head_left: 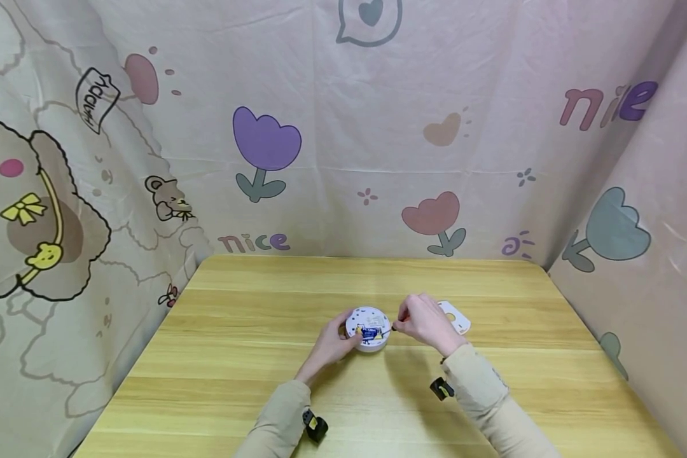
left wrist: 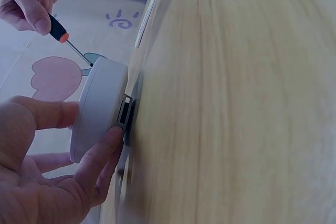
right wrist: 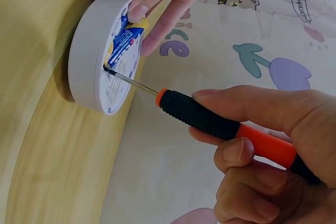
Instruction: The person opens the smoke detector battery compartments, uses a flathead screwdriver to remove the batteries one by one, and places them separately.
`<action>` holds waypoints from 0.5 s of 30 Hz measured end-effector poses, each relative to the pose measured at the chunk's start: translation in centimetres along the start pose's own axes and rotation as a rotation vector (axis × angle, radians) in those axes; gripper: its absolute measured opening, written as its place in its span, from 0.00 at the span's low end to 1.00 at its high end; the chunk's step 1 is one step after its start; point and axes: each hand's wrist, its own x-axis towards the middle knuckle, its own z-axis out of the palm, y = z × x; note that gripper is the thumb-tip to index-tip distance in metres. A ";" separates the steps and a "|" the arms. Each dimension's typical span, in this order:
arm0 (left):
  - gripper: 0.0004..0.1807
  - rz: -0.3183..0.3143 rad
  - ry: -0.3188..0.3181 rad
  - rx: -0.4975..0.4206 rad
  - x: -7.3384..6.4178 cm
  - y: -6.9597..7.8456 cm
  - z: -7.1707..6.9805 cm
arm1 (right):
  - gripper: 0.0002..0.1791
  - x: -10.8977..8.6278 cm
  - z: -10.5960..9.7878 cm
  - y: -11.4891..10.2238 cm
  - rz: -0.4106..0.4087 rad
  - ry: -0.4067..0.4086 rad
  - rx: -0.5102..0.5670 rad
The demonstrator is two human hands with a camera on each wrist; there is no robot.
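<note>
Round white device (head_left: 372,323), midway between side edges of the tabletop (head_left: 235,318), is clamped in fingers of the left hand (head_left: 330,340); white plate (head_left: 460,321) lies nearer the right edge; fingers of the right hand (head_left: 428,321) pinch a screwdriver (right wrist: 199,115), tip at a battery (right wrist: 125,45).

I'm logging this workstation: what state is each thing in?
Round white plastic device: gripped, battery compartment open.
Blue-and-yellow battery: exposed, count unclear.
Black-and-orange screwdriver: held, metal tip at device.
White plate with hole: lying on wooden table.
Left hand: gripping device.
Right hand: gripping screwdriver.
</note>
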 end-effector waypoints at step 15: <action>0.36 0.021 -0.004 0.019 0.0 0.1 0.0 | 0.06 0.1 -0.1 2.7 0.026 -0.087 0.213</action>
